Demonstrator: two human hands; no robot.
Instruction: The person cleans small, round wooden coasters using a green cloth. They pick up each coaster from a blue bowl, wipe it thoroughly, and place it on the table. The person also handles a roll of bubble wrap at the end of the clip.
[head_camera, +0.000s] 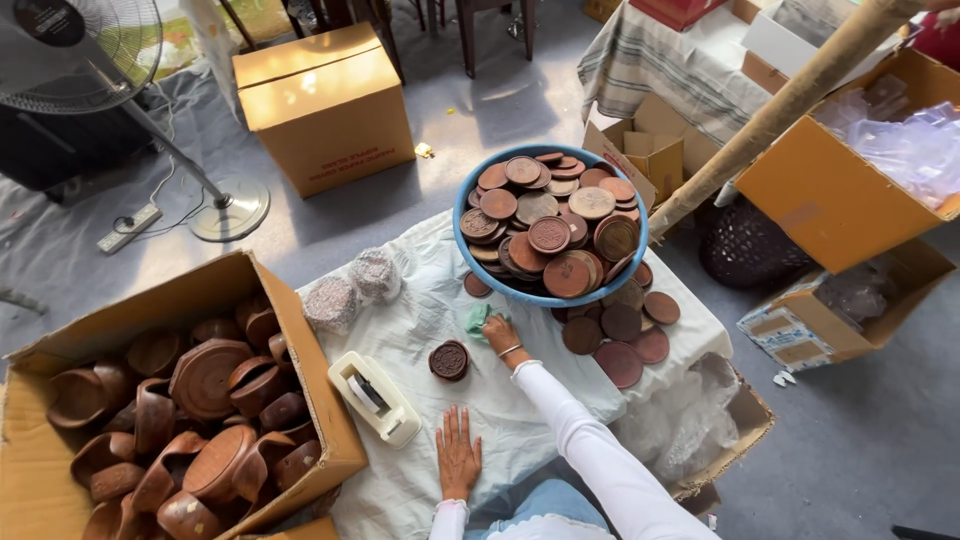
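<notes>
My right hand (502, 336), in a white sleeve with a bracelet at the wrist, grips a small green cloth (474, 320) just below the rim of a blue bowl (461, 248). The bowl is heaped with several round brown wooden lids (548, 234). My left hand (458, 455) lies flat, fingers spread, on the white cloth over the table (420, 320). Between my hands sits one dark carved round lid (449, 360). More loose lids (620, 330) lie to the right of my right hand.
A white tape dispenser (376, 397) lies left of my left hand, with two bubble-wrapped bundles (352, 288) beyond it. At left is an open carton of wooden bowls (190, 420). A closed carton (328, 105), a standing fan (232, 208), a slanting pole (790, 105) and open boxes (840, 195) surround the table.
</notes>
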